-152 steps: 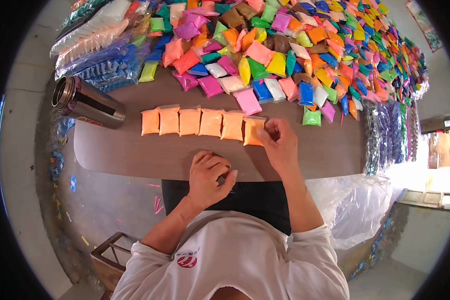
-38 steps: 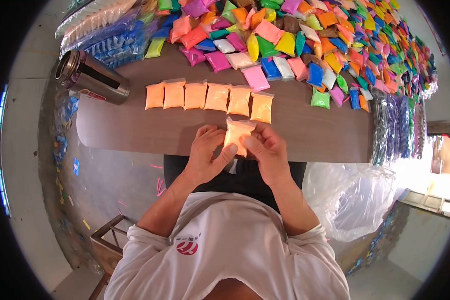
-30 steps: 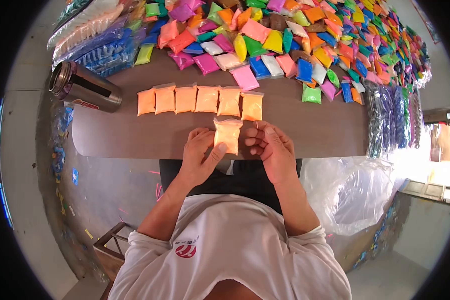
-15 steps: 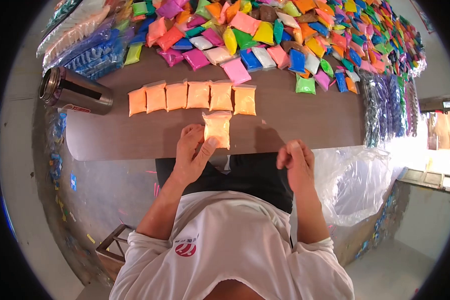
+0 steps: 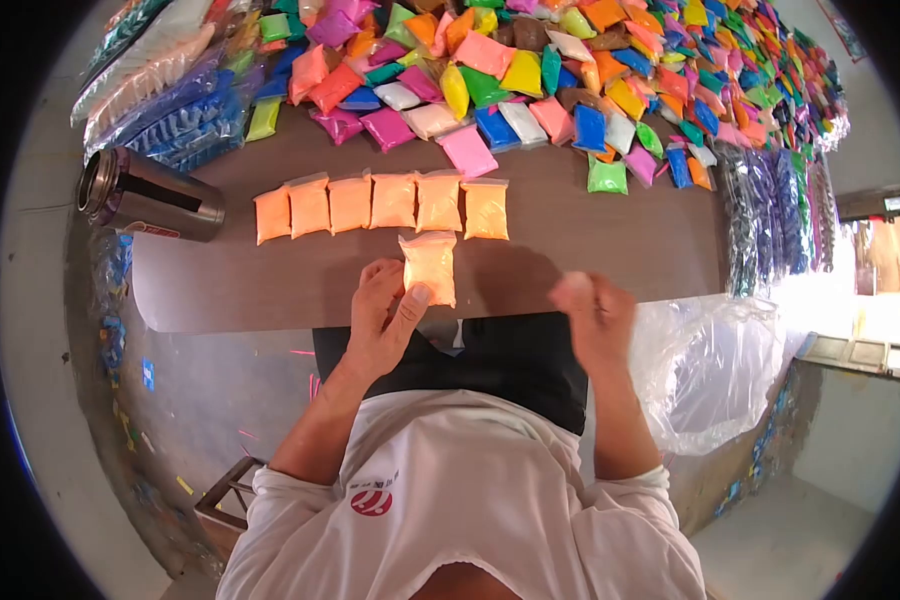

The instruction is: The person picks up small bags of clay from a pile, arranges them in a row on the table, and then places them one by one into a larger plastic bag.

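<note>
My left hand [image 5: 382, 318] is closed on a small clear plastic bag of light orange material [image 5: 430, 268], thumb on its front, at the near edge of the table. Just beyond it, a row of several similar orange bags [image 5: 394, 203] lies side by side on the brown table [image 5: 300, 280]. To the right, my right hand [image 5: 602, 318] is raised near the table's front edge, apart from the bags. Its fingers look bent, but motion smears them, and I see nothing held in them.
A large heap of small colourful bags [image 5: 490, 90] covers the back of the table. On the left lies a steel flask [image 5: 170, 200], with long strips of bags [image 5: 185, 115] behind it. More packed strips [image 5: 770, 220] hang at the right end, above a clear plastic sack [image 5: 705, 370].
My right hand has moved slightly and its fingers are now blurred. The left hand still holds the orange bag, and the whole table appears slightly lower in view.
</note>
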### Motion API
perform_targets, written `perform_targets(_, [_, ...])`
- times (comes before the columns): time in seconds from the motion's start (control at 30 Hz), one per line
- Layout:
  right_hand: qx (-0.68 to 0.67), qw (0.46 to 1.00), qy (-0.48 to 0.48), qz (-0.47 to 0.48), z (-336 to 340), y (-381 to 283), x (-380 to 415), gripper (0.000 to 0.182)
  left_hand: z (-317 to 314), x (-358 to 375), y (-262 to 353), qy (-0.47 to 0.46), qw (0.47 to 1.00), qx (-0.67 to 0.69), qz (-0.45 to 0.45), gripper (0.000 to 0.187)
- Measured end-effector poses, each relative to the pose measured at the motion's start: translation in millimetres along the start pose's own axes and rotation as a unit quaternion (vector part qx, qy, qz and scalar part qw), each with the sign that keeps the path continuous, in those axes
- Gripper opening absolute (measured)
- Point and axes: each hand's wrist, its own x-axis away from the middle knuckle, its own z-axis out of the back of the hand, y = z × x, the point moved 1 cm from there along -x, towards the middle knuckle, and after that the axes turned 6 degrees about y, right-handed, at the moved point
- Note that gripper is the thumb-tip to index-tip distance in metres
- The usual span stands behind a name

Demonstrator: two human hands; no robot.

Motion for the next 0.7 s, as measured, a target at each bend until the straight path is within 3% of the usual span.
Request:
perform_targets(0.1, [-0.064,0.984,-0.157,-0.057,-47,-29,-6,0.033,-1,-1,2,0.003,1.0,0.0,-0.019,0.032])
perform_targets(0.2, [-0.231,0.939,-0.238,-0.089,-94,-23,-1,0.037,-2,-3,7,0.008,0.999,0.0,-0.035,0.03])
perform_targets(0.33, [-0.376,0.885,-0.23,-0.148,-104,-21,0,0.031,1,-2,0,-0.018,0.997,-0.041,-0.06,0.028])
perform_targets(0.47, [-0.36,0.898,-0.208,-0.145,-102,-19,0,0.032,-4,-3,1,-0.013,0.992,-0.089,-0.091,0.029])
perform_targets(0.57, [-0.366,0.901,-0.193,-0.132,-100,-16,0,0.032,0,-5,4,-0.068,0.982,-0.132,-0.113,0.032])
perform_targets(0.7, [-0.336,0.913,-0.199,-0.116,-97,-14,-1,0.032,0,-4,3,-0.043,0.988,-0.113,-0.1,0.034])
